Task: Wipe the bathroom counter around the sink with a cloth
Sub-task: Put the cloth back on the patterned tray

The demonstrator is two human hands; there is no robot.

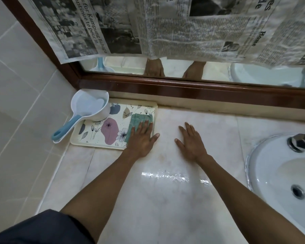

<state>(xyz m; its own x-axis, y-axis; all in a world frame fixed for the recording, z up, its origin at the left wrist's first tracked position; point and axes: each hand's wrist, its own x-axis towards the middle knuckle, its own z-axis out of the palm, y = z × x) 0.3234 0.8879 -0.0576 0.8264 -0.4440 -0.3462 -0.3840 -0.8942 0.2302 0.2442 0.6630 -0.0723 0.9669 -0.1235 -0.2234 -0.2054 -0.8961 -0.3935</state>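
A folded green cloth [137, 120] lies on the right part of a floral tray [95, 132] at the back left of the cream counter [165, 199]. My left hand [142, 138] rests flat on the cloth, fingers spread, thumb out on the counter beside the tray. It presses the cloth rather than gripping it. My right hand [190, 140] lies flat and open on the bare counter, a hand's width to the right, holding nothing. The white sink [264, 173] sits at the right edge. A wet sheen shows on the counter near me.
A white and blue water scoop [88, 110] stands on the tray's back left corner, its handle overhanging. A chrome tap [300, 142] sits on the sink rim. Behind the counter runs a wood-framed mirror [183, 88] with newspaper [165, 27] hung over it. Tiled wall stands at left.
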